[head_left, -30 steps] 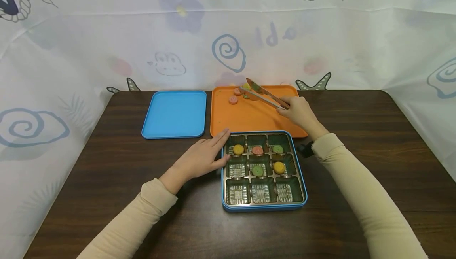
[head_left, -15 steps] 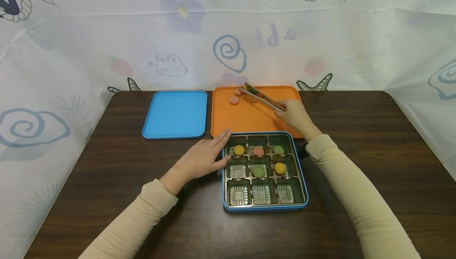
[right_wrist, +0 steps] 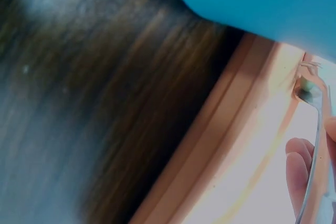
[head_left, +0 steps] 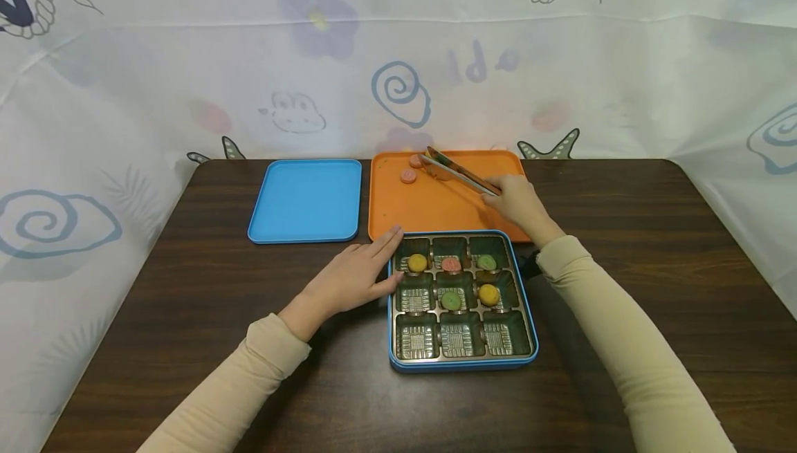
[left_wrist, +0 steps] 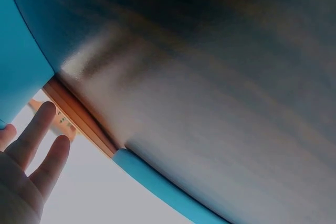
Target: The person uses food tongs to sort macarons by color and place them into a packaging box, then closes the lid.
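Observation:
My right hand (head_left: pixel 519 207) grips a pair of metal tongs (head_left: pixel 463 175) over the orange tray (head_left: pixel 405 211). The tongs' arms stand close together, and in the right wrist view a green cookie (right_wrist: pixel 306 84) shows at their tips. Two pink cookies lie left of the tips, a nearer pink cookie (head_left: pixel 407 176) and one behind it. With straight fingers, my left hand (head_left: pixel 351 276) touches the left edge of a blue-rimmed box (head_left: pixel 463 364). The box's divided insert holds several cookies: a yellow cookie (head_left: pixel 417 263), a pink one and a green one at the back, green and yellow ones in the middle row.
A flat blue tray (head_left: pixel 305 200) lies left of the orange tray on the dark wooden table (head_left: pixel 299 398). The box stands in front of the orange tray, close to it. A printed white cloth (head_left: pixel 249 79) hangs behind the table.
The arms of the tongs have drawn together near the cookies. My right hand has shifted slightly left and toward me. My left hand stays in place on the box.

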`<state>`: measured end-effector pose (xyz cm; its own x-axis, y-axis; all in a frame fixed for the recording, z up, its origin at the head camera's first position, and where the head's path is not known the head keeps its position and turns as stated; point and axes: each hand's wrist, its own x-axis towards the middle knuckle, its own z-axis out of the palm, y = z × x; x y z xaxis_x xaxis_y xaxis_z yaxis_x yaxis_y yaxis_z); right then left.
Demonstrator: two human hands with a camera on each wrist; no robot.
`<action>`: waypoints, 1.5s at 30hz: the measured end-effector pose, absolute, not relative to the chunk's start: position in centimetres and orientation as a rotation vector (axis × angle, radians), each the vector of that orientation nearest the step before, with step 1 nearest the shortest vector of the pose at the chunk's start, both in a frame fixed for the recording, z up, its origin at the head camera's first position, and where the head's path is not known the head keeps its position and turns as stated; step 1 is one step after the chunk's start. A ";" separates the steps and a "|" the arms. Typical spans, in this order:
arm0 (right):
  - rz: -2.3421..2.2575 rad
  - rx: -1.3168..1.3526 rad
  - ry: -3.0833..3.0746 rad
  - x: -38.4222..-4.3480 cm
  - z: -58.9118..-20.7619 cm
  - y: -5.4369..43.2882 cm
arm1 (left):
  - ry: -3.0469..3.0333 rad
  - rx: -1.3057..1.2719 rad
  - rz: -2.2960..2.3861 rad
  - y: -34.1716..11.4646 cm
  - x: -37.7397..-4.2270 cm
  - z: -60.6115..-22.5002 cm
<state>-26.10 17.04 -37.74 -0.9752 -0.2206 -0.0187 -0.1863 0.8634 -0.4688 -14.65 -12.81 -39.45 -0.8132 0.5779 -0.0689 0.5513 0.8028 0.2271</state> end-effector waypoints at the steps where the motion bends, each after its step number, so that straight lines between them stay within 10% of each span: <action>1: -0.739 -0.328 2.962 -26.0 -37.7 17.1 | 2.853 0.898 0.300 -12.8 -14.6 -39.4; 26: -0.856 -0.406 3.010 -23.2 -33.9 19.0 | 2.854 0.883 0.290 -13.0 -14.9 -39.7; 45: -0.817 -0.795 3.030 -14.6 -30.4 21.7 | 2.860 0.886 0.293 -12.8 -14.7 -39.6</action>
<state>-14.63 21.68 -30.42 -0.8750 -0.4346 0.2135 -0.4830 0.7527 -0.4474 -14.73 -12.78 -39.58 -0.8183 0.5706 -0.0691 0.5447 0.8083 0.2235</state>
